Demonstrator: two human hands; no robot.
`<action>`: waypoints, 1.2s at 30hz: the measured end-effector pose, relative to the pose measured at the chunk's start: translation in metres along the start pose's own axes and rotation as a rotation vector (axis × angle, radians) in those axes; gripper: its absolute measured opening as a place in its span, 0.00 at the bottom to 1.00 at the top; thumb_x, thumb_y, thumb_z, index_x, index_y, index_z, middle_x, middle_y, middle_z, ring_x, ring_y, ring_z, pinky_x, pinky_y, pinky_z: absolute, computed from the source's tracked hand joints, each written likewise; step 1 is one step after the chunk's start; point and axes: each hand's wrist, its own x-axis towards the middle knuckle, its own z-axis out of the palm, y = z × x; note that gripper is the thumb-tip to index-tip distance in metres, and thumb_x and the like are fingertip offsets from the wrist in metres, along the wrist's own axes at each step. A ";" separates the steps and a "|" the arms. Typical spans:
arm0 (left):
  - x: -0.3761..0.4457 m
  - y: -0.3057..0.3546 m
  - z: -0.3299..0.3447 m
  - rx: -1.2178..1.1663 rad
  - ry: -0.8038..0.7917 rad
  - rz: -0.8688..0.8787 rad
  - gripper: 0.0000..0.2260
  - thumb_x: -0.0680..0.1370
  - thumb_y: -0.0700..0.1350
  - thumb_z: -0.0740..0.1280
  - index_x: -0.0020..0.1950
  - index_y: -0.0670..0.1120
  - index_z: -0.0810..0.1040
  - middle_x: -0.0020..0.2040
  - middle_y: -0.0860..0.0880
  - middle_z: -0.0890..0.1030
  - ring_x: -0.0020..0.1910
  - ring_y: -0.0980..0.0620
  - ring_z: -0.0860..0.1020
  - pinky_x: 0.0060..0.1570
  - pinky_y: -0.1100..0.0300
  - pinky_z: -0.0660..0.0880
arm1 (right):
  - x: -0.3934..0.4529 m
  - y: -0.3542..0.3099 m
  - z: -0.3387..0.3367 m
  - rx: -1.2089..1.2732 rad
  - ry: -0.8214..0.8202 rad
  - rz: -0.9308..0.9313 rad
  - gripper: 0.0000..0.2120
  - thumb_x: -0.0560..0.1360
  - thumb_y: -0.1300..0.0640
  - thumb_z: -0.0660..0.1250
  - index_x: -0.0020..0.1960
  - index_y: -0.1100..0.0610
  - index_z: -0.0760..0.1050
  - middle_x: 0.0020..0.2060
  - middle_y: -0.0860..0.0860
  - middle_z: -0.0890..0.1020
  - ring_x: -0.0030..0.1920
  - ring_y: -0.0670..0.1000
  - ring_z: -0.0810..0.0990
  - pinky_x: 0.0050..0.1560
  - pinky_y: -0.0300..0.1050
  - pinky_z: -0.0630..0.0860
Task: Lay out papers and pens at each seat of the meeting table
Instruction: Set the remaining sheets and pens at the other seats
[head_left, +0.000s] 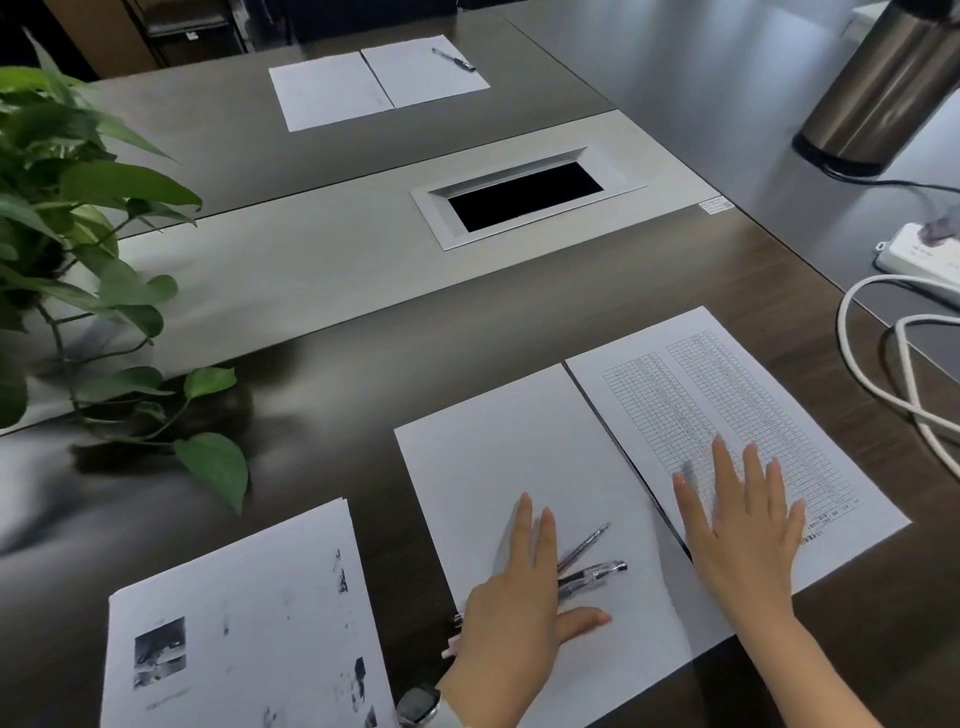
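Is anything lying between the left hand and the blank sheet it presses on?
Yes. Several clear-barrelled pens lie under the left hand, between its flat fingers and the blank white paper sheet.

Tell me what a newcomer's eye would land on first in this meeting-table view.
First, the two hands near the bottom: the left hand lies flat over a few pens on a blank sheet, and the right hand presses flat on the printed table sheet beside it. Next, the leafy plant at the left edge, and the far seat's papers with one pen.
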 end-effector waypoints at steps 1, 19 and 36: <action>-0.005 0.002 -0.003 -0.125 0.047 0.000 0.42 0.70 0.68 0.58 0.77 0.53 0.44 0.77 0.58 0.36 0.71 0.52 0.66 0.66 0.57 0.68 | -0.008 -0.010 -0.006 0.103 0.001 -0.020 0.39 0.71 0.29 0.42 0.76 0.48 0.52 0.77 0.51 0.52 0.77 0.53 0.46 0.71 0.50 0.37; -0.089 -0.064 -0.029 -1.567 0.403 -0.292 0.13 0.76 0.51 0.64 0.44 0.40 0.78 0.33 0.47 0.80 0.30 0.54 0.76 0.32 0.62 0.76 | -0.175 -0.147 -0.018 0.796 -0.741 0.227 0.08 0.69 0.59 0.73 0.46 0.49 0.79 0.34 0.54 0.86 0.39 0.50 0.84 0.36 0.35 0.79; -0.115 -0.162 -0.016 -1.446 0.719 -0.561 0.10 0.80 0.48 0.60 0.45 0.43 0.73 0.37 0.44 0.75 0.31 0.50 0.70 0.32 0.59 0.72 | -0.121 -0.126 0.048 0.263 -0.155 -0.218 0.11 0.78 0.59 0.62 0.52 0.64 0.80 0.42 0.51 0.76 0.46 0.49 0.69 0.44 0.40 0.64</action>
